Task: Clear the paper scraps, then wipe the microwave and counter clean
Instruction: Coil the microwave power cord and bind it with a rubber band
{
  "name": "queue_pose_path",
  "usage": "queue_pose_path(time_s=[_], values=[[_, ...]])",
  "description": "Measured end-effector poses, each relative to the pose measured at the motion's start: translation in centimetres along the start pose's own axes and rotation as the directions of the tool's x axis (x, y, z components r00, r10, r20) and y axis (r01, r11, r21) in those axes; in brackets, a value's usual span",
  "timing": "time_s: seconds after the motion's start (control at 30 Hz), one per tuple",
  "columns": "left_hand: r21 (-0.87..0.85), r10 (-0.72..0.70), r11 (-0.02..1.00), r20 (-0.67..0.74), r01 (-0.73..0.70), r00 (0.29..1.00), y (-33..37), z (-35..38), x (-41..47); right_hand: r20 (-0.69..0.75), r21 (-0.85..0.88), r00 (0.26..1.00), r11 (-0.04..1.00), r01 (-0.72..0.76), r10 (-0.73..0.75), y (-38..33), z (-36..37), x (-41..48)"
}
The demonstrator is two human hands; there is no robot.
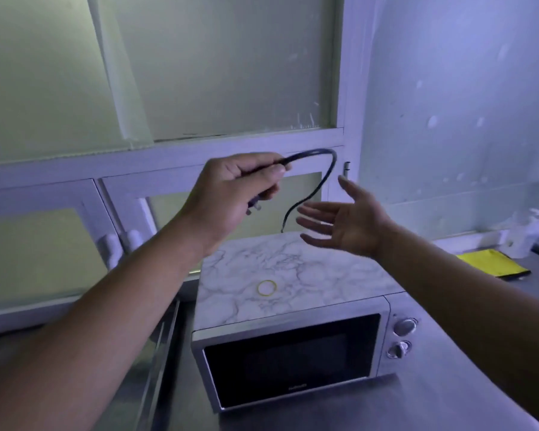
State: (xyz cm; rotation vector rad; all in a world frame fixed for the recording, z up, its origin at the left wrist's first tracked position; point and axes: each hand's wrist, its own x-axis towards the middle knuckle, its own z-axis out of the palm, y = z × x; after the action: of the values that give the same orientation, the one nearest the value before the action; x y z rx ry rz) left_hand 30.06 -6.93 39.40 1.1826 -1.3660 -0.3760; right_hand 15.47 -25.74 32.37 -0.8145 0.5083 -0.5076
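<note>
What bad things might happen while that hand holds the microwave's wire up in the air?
1. The left hand grips the black cord near its plug, and the cord runs down behind the microwave; a hard pull might tug or shift the oven.
2. The yellow rubber band lies loose on the marble-patterned top and may get swept off during wiping.
3. The open right hand is close to the cord and might snag it.

Your one camera sits on your head, facing forward and slightly down over both outstretched arms; the microwave (pixel 288 346) lies close below centre, the window (pixel 175 66) fills the upper frame. It is wide-angle, so edges bend; no second view shares the scene.
</note>
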Motion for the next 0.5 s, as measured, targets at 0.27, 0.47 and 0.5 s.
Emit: queue_pose_path(time_s=[0.27,0.47,0.5], values=[[0.259,-0.392,0.915,0.391,0.310,0.833,-6.5,6.0,-1.2,-0.016,-0.320,0.999,0.947,-0.044,0.041,-4.9,-3.7,-5.0],[0.260,-0.603,0.741,-0.148,0.619,0.784,-16.6,10.1,5.1,0.106,-0.548,0.994,0.834,0.072,-0.016,-7.7,-12.3,-7.2],[0.300,-0.611,0.708,-0.192,0.639,0.768,-18.3,11.1,6.2,0.139,-0.592,0.990,0.799,0.106,-0.029,-8.4,-14.2,-7.6]])
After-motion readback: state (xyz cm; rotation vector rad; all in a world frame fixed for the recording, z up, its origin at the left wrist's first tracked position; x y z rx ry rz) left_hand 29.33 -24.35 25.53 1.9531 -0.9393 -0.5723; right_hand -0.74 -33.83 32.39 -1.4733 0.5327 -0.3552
